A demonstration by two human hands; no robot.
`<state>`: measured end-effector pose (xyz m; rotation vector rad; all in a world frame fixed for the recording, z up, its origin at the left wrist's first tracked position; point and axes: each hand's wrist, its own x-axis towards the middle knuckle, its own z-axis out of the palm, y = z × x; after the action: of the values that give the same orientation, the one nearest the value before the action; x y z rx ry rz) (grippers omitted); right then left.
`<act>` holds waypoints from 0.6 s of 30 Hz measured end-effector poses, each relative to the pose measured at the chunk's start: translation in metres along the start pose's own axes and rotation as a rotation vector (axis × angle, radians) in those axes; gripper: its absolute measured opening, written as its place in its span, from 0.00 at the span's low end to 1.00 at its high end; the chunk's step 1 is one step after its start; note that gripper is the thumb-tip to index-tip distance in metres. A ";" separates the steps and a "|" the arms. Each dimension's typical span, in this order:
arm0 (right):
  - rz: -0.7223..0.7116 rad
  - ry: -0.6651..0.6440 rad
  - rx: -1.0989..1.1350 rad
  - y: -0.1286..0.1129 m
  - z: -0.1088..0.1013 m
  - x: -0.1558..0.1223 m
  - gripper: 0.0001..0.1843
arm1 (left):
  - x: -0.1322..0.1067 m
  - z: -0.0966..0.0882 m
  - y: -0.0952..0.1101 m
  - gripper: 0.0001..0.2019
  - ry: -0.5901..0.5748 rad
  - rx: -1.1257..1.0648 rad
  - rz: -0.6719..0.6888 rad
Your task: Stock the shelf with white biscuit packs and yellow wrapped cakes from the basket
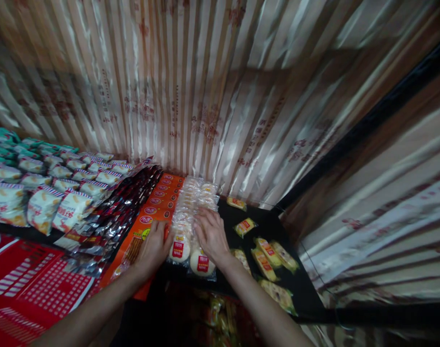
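Bare arms (100, 303) nearest; my left hand (155, 246) and right hand (213, 234) bend by cracker packs (180, 246), can't tell if pinching; push softly.

The crackers (202, 265) are cream with red labels, the strip (153, 208) orange (with a pattern of ovals), the shelf (270, 222) black, the basket (61, 279) red, the curtain (162, 58) striped white and brown.

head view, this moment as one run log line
left hand: beside white packs | right hand: over their right row | yellow packs: scattered, black shelf
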<state>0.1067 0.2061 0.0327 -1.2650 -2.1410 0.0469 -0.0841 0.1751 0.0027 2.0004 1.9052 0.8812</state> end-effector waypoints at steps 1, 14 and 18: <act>0.033 0.034 0.020 0.004 -0.001 -0.002 0.15 | -0.001 0.000 0.004 0.16 0.047 0.072 0.058; 0.337 0.181 0.238 0.033 -0.001 -0.035 0.21 | 0.069 0.050 0.032 0.23 0.066 0.421 0.320; 0.354 0.193 0.266 0.042 -0.004 -0.030 0.21 | 0.064 0.053 0.028 0.24 0.041 0.459 0.313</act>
<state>0.1515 0.2034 0.0066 -1.4093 -1.6663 0.3344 -0.0332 0.2462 -0.0071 2.6198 1.9869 0.5865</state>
